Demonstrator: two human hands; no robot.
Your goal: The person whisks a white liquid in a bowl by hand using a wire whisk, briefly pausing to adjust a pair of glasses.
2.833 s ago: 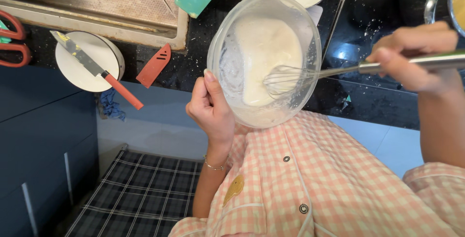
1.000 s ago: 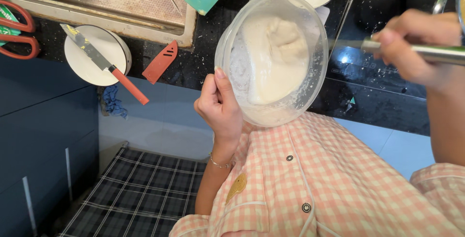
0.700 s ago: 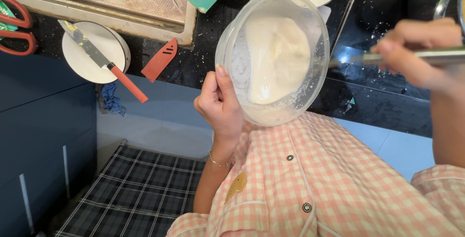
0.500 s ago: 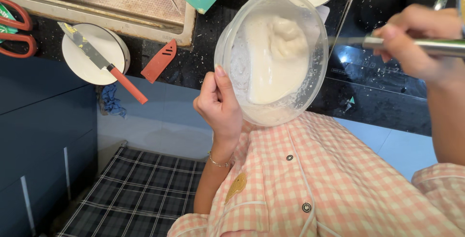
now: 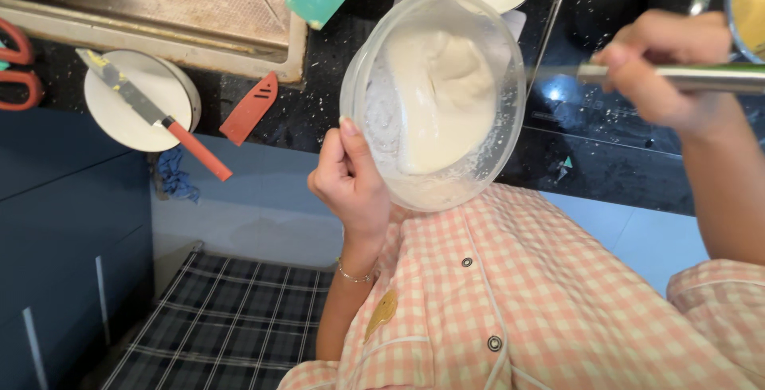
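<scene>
whisk handle (image 5: 685, 78) level, pointing right

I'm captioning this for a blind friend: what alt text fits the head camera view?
A left hand tilts a clear glass bowl of pale batter while the right hand grips a metal whisk handle over a black counter. A red-handled knife lies across a small white plate.
</scene>
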